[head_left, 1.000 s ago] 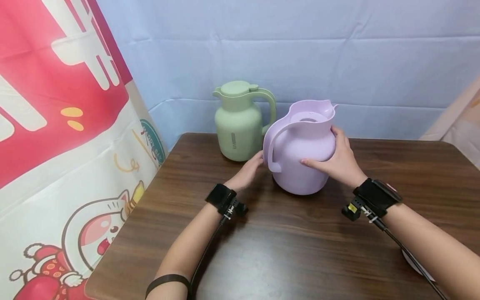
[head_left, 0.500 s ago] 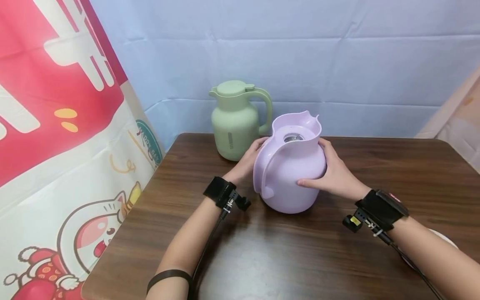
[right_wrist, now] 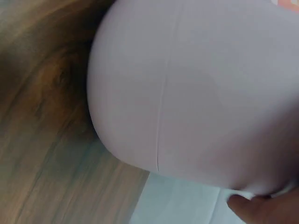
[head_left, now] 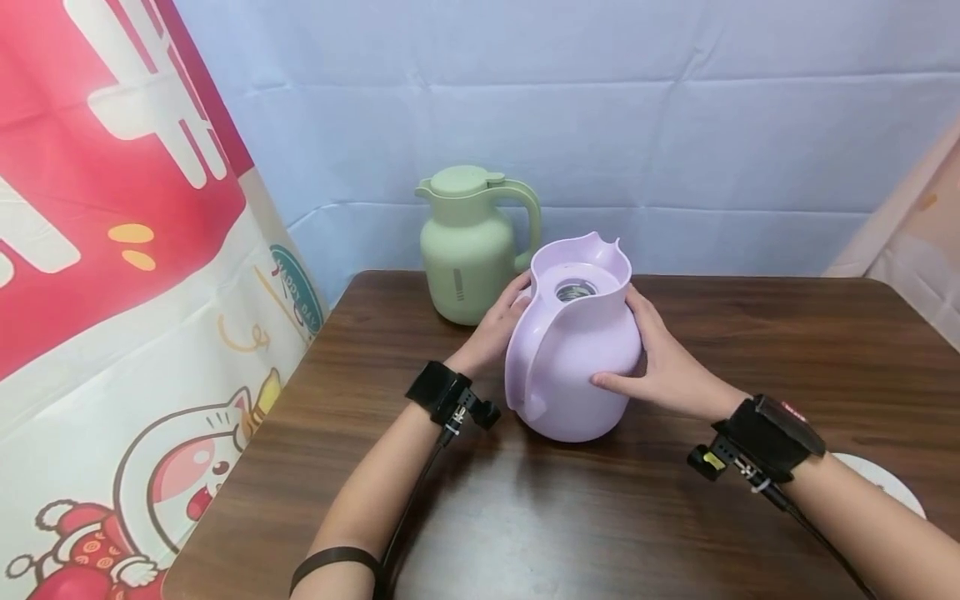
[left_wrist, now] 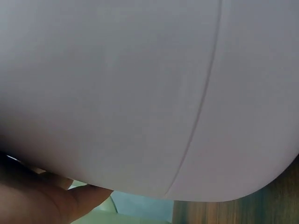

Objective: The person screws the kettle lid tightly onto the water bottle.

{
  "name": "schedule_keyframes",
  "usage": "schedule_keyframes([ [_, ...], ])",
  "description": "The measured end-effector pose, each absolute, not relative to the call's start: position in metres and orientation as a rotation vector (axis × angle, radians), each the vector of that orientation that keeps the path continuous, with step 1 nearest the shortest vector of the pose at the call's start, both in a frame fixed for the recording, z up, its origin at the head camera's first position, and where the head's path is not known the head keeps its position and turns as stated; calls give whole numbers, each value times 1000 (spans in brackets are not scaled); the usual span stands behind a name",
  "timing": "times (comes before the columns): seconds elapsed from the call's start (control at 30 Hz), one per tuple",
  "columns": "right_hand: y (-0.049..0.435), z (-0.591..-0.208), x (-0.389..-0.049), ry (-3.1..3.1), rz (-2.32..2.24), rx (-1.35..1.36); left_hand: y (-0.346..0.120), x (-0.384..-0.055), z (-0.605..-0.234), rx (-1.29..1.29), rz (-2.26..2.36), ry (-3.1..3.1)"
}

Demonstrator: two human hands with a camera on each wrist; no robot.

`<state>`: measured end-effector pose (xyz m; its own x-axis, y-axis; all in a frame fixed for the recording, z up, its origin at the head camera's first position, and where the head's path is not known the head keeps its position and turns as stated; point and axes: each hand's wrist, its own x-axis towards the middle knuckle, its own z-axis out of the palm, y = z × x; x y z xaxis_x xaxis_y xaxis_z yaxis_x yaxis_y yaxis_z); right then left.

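Observation:
A lilac insulated jug [head_left: 573,367] stands at mid-table in the head view. Its top is without a lid, showing the round mouth inside the collar, and its handle faces the left front. My right hand [head_left: 663,358] holds the body from the right, thumb across the front and fingers round the far side. On the left, my left hand [head_left: 495,329] holds the jug behind its handle, some fingers hidden. Both wrist views are mostly filled by the jug's body [left_wrist: 131,102]; fingers [right_wrist: 257,207] show at its edge in the right wrist view.
A green lidded jug [head_left: 468,258] stands close behind my left hand. A white round flat object [head_left: 888,483] lies at the right, partly covered by my right forearm. The brown wooden table [head_left: 600,525] ends at a pale blue cloth backdrop [head_left: 750,167].
The lilac jug has come nearer and slightly left, and has turned so its handle points more to the front. My left hand has moved farther round its side.

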<state>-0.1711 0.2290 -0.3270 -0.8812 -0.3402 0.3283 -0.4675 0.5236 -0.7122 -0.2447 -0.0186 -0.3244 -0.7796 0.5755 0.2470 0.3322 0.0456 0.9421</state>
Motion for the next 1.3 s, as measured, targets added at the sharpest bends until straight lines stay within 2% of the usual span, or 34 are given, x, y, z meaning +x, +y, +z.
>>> schedule_keyframes([
  [0.2,215,-331,-146,-2547,1166,674,-18,-251,-344,892,1865,2145],
  [0.4,193,-331,-120,-2440,1150,642,-16,-239,-345,792,1839,2350],
  [0.6,176,-327,-103,-2502,1149,589,-12,-222,-346,803,1805,2564],
  [0.87,163,-328,-102,-2556,1138,454,-9,-198,-350,792,1786,2766],
  [1.3,176,-329,-103,-2487,1322,545,-26,-179,-350,972,1859,2676],
])
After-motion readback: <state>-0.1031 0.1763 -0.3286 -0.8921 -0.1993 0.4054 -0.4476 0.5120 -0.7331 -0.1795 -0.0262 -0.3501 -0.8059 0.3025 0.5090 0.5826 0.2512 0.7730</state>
